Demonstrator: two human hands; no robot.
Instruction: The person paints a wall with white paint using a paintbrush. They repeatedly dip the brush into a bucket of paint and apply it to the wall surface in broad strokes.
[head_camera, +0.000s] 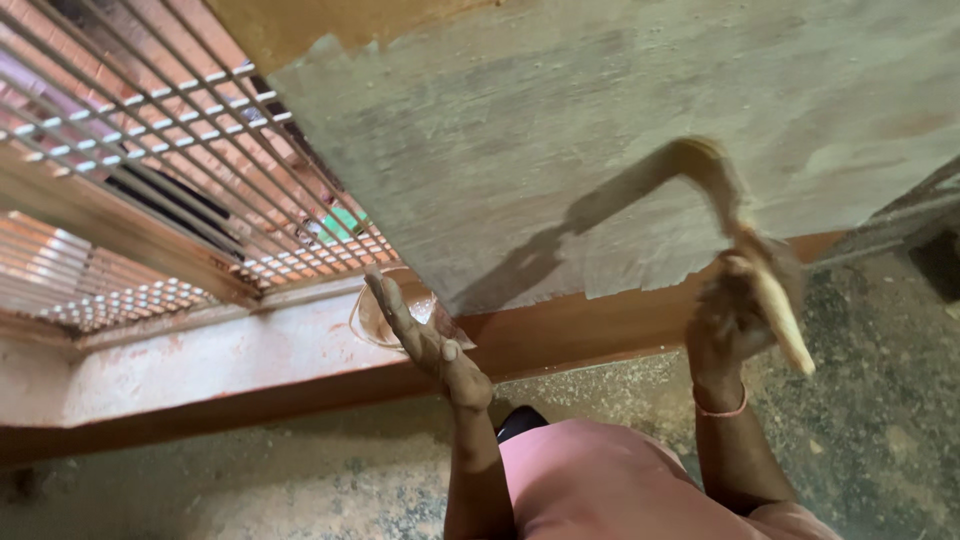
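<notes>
- One view only, from the head, and it's tipped steeply down and forward.
- We're close in: the wall (600, 130) fills the upper frame, the floor (250, 490) runs along the bottom.
- The window grille (150, 150) slants off at upper left.
- Both forearms rise from the bottom edge, over a pink garment (600, 490).

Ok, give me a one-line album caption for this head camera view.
Right hand sweeps a blurred wooden-handled brush across a grey plastered wall; open left hand lifted near a metal window grille.
</notes>
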